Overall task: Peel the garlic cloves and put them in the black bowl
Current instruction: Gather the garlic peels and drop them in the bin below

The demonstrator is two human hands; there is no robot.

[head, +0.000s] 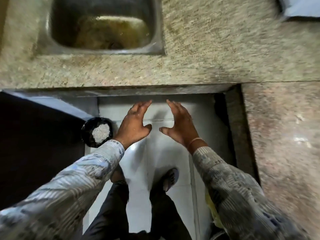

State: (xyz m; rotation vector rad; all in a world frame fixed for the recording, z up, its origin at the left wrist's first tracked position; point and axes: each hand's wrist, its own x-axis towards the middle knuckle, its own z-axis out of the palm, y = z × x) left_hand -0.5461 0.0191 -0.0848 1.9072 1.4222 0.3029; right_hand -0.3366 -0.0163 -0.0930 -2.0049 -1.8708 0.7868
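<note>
both hands, left hand point(134, 124) and right hand point(180, 125), are spread empty below the speckled granite counter point(207, 49); the black bowl point(97, 131) of white peeled cloves point(101, 133) is seen left of it.

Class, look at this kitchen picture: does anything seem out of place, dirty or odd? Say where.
The black bowl of white pieces sits off the counter, at the edge of a dark surface on the left. The sink basin looks stained brown-green.

Black bowl point(86, 132) upright, holding white peeled garlic cloves point(101, 133).
</note>
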